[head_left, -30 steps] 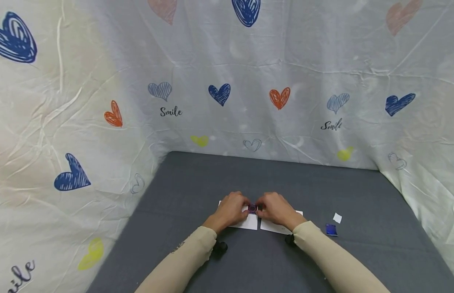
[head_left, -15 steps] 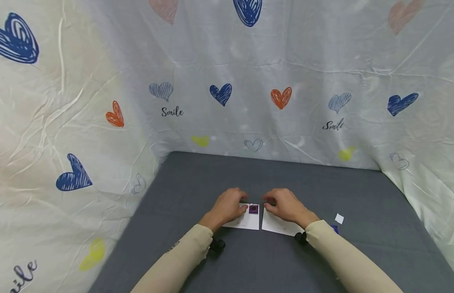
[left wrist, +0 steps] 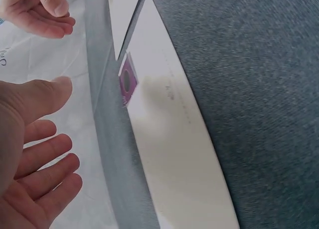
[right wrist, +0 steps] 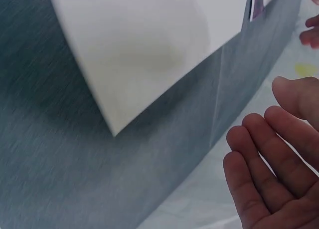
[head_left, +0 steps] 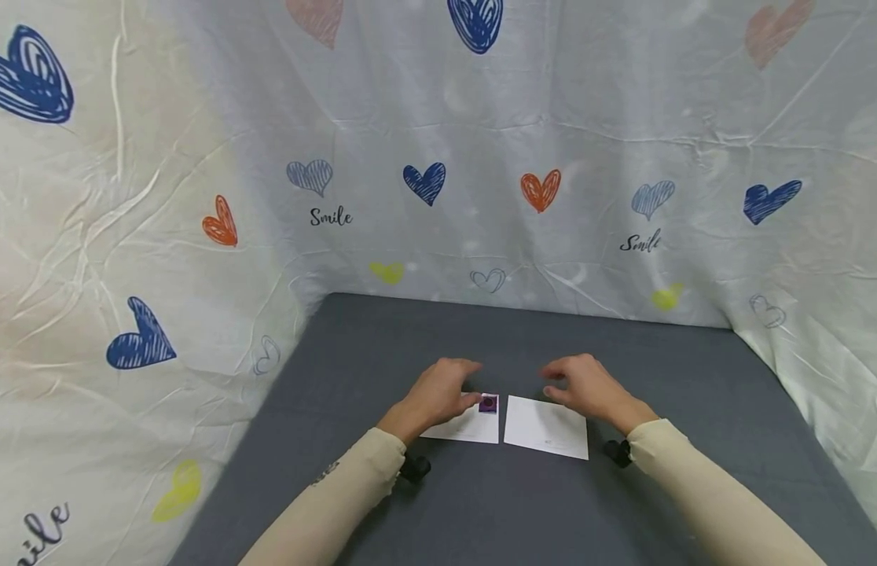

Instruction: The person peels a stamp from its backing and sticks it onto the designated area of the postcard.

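Observation:
Two white cards, perhaps envelopes, lie side by side with a narrow gap. On the left card [head_left: 467, 428], at its far right corner, sits a small purple square with a dark round mark, like a stamp [head_left: 488, 404]. My left hand [head_left: 438, 397] hovers over that card's far left part, fingers loose and thumb beside the stamp [left wrist: 128, 84]. Past the far right corner of the right card [head_left: 544, 428], my right hand [head_left: 587, 385] is raised, holding nothing. Its fingers [right wrist: 254, 164] are relaxed and apart from the card [right wrist: 149, 44].
Dark grey cloth covers the table [head_left: 481, 511]. Behind and to the left hangs a pale curtain [head_left: 481, 244] printed with hearts. My right sleeve [head_left: 707, 479] crosses the table's right part. A dark wrist camera [head_left: 618, 453] sits under the right wrist.
Both hands have let go of the stamp, leaving it on the left card. My right hand has moved right and away; the left shifted slightly left. My right arm now hides the small white and blue squares.

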Demonstrator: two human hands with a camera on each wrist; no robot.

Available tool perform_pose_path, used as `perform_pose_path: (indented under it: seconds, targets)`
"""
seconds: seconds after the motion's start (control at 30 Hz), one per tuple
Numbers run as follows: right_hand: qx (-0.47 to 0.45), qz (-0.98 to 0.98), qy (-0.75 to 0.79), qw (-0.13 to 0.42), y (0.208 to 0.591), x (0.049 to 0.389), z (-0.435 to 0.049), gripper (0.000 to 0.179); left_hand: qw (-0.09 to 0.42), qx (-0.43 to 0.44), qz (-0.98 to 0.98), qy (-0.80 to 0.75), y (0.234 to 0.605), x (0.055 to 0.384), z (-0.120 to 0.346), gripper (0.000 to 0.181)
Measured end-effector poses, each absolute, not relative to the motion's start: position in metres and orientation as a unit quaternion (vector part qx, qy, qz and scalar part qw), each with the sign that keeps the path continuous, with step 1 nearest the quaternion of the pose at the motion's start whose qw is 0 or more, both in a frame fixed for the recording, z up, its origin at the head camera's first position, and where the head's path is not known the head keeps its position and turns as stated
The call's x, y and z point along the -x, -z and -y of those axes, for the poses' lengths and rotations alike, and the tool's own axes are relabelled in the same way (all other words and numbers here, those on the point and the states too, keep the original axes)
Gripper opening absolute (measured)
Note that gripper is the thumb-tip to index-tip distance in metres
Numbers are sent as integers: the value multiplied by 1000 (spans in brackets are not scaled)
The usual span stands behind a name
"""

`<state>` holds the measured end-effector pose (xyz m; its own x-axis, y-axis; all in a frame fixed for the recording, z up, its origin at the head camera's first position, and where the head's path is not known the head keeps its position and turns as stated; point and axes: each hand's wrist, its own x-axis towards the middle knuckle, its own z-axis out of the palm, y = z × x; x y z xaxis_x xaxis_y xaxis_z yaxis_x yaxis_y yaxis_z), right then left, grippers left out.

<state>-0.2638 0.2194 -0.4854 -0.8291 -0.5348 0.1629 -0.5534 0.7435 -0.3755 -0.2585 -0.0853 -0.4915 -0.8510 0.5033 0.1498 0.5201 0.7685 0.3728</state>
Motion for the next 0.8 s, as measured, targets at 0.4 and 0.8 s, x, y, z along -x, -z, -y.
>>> perform_pose_path:
  seconds: [0.4, 0.8]
  targets:
    - [-258, 946, -196, 18, 477, 255, -260, 26, -43, 326, 931, 160, 478, 254, 81, 73]
    - [-241, 953, -183, 30, 470, 242, -298, 26, -45, 353, 927, 121, 479, 253, 62, 74]
